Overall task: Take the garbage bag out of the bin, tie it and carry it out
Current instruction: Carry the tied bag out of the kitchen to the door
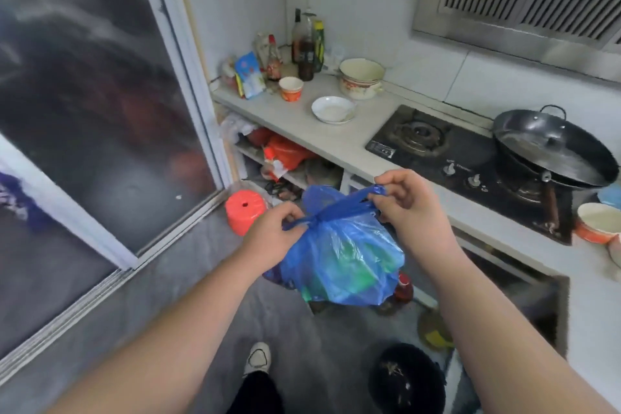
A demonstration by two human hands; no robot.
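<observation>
The garbage bag (342,262), blue and full, hangs in the air between both hands above the grey floor (174,296), in front of the kitchen counter (302,118). To its left an orange stool (244,212) stands by the sliding glass door (100,111). The left hand (272,235) pinches one twisted blue handle at the knot on top of the bag. The right hand (410,208) grips the other handle, pulled up and taut. Below on the right sits the black bin (406,380). A wok (554,148) rests on the stove (470,165) at far right.
</observation>
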